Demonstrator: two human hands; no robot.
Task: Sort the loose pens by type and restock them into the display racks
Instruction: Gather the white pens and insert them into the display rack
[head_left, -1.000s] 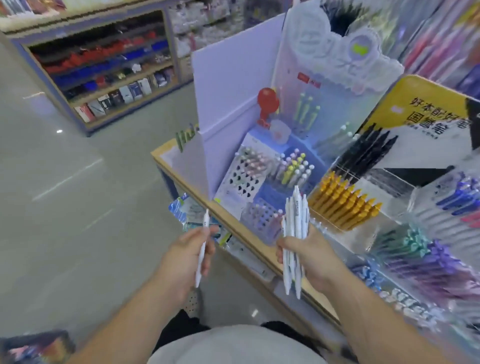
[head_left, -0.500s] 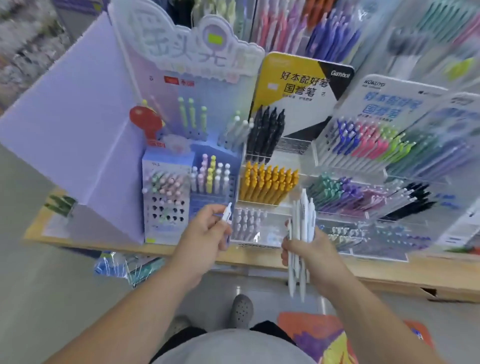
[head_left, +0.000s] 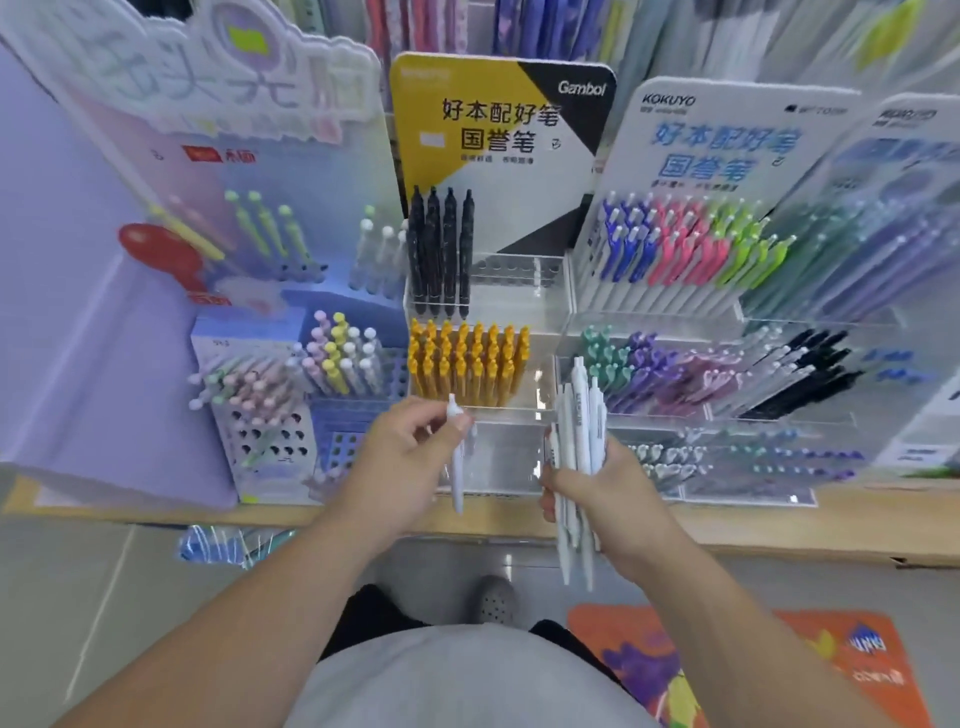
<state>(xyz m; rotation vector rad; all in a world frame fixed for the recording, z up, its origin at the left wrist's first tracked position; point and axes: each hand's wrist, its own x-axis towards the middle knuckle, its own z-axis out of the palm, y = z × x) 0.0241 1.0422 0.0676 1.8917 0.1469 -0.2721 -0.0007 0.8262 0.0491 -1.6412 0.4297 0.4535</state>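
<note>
Left hand (head_left: 400, 467) curled, thumb and forefinger pinching a single white pen (head_left: 457, 467) near its upper end. Long axis close to upright in the view, clicker end up toward the racks, writing tip down toward the body. Slim, plain white barrel with a clip near the top. Held just in front of the clear acrylic rack (head_left: 501, 480), over its lowest front compartment, whether touching it or not unclear.

Right hand (head_left: 618, 493) closed in a fist round a bundle of white pens (head_left: 582, 415), exact count unclear. Same lie as the single pen: long axes near upright, clip ends up and slightly fanned, tips hanging out below the fist. White barrels, faint grey lettering on one of them. Bundle just right of the single pen, apart from it.

Just behind both hands, yellow pens (head_left: 467, 364) standing in tight rows in the next tier of the clear rack. One tier higher, black pens (head_left: 441, 254) upright before a yellow-and-black Gambol card (head_left: 493, 119). To the right, a Kokuyo rack (head_left: 727, 135) with blue, pink and green clips above, teal, purple and black below. To the left, a lavender display (head_left: 270, 431) of pastel pens. Under all of these, the wooden bench (head_left: 779, 525).
</note>
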